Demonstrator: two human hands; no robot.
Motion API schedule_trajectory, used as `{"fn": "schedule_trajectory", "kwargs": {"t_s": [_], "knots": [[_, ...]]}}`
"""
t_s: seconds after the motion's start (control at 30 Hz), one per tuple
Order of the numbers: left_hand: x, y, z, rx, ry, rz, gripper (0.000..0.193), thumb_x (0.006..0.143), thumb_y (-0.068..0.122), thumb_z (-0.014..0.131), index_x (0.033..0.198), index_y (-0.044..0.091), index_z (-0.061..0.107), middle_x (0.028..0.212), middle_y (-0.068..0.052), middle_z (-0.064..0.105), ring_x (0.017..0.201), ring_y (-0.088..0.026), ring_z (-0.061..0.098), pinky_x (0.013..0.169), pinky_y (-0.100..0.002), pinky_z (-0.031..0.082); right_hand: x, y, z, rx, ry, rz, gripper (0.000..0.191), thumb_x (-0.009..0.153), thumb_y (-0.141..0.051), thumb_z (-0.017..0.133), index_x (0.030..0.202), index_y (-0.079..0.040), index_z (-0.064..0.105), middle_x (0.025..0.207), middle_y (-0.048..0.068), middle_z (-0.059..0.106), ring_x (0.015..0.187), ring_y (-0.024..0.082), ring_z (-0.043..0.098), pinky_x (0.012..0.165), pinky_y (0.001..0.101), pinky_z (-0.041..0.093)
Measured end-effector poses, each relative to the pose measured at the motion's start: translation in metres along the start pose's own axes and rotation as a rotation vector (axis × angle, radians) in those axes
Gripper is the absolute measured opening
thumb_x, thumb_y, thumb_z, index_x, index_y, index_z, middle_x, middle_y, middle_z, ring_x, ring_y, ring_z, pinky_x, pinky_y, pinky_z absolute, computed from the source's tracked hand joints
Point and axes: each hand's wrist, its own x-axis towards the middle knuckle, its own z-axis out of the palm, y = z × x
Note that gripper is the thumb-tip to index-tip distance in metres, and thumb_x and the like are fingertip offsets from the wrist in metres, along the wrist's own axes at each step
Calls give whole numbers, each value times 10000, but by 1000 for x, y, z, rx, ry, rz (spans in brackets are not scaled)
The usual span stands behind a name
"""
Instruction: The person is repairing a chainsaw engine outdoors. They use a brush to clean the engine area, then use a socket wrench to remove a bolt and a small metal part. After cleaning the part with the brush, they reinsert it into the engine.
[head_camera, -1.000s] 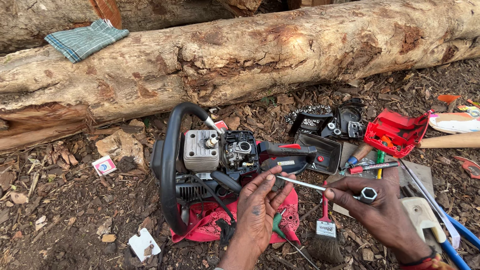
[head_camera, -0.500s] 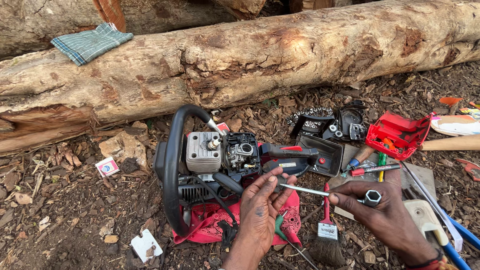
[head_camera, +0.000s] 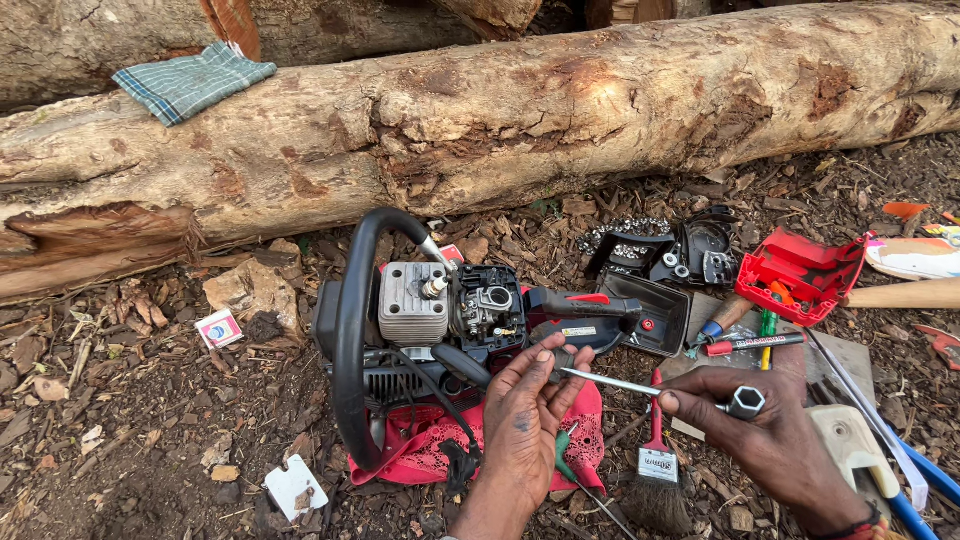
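A partly stripped chainsaw (head_camera: 440, 330) with a black loop handle lies on a red cloth (head_camera: 420, 450) on the ground. My left hand (head_camera: 525, 415) rests against its rear, fingertips pinching the tip of a thin metal tool shaft (head_camera: 610, 381). My right hand (head_camera: 775, 440) grips the other end of that tool, a socket-type wrench with a hexagonal head (head_camera: 746, 402). A paintbrush (head_camera: 657, 475) lies beneath the shaft between the hands.
A thick log (head_camera: 500, 130) lies across behind, with a checked cloth (head_camera: 190, 82) on it. To the right are black saw covers (head_camera: 665, 255), a red plastic cover (head_camera: 800, 275), screwdrivers (head_camera: 745, 335) and a white part (head_camera: 850, 445). Wood chips litter the soil.
Both hands have kept the tool between them, shifting slightly; the left fingers have closed more onto the shaft's tip by the saw's rear handle.
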Motion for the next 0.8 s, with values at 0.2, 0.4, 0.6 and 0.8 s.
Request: {"fn": "schedule_trajectory", "kwargs": {"t_s": [0.2,0.4,0.6,0.8], "knots": [[-1,0,1,18,3,13,294,958,62,614,1210,-88,628,1115,-167,690,1093,-309,737,955,-358,585,1,12,1,65,55,235,208,875,-209,803,1006,-49,832,938,122,783,752,227,672,632,388,527],[-4,1,5,98,32,15,293,950,54,620,1219,-58,645,1137,-140,694,1107,-278,727,979,-335,627,1,12,1,49,114,-7,229,790,-240,795,877,-41,865,907,53,795,788,153,709,712,314,552],[-3,1,7,135,54,14,298,951,51,609,1229,-49,651,1160,-138,699,1124,-265,729,969,-324,610,1,1,-3,-77,8,-35,233,803,-280,836,848,-54,867,803,57,796,753,155,703,711,307,554],[-4,1,5,129,40,17,292,954,45,611,1225,-59,645,1164,-132,692,1124,-266,726,980,-337,609,1,-4,-3,75,0,-28,251,817,-264,799,871,-26,854,823,71,785,719,157,733,663,326,564]]}}
